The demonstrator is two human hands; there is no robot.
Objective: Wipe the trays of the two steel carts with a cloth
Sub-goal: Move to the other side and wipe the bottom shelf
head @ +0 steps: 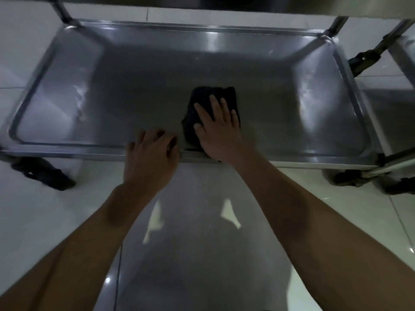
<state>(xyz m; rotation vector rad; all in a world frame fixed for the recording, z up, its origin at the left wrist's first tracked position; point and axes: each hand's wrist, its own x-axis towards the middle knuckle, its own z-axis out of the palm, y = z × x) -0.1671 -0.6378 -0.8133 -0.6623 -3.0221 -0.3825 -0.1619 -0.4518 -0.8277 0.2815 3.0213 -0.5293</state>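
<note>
The right hand (216,122) lies flat on a dark cloth (208,108), fingers straight and spread, pressing it onto the floor of the lowest steel tray (139,86), a little toward five o'clock from the tray's centre and near its front rim; the left hand (152,153) sits at the cloth's eight o'clock, fingers curled over the front rim (67,151), apparently gripping it to brace the cart; the two hands are apart, with a strip of bare steel and the cloth's edge between them. A second cart's frame (402,158) shows at three o'clock, and black castors (42,172) stand on the glossy tiled floor (202,243) at eight and four o'clock. Pale smears show on the tray's sloped sides at nine and three o'clock, so I judge the wiping of this tray unfinished. The risks from here: the cart stands on wheels, so a hard push toward twelve o'clock could roll it away if the left hand's hold slackens; the cloth is bunched rather than spread, so it may skid out from under the palm or miss streaks in the rounded corners; the shelf (336,5) overhead at twelve o'clock leaves little room, and a far reach could knock the forearm against it.
</note>
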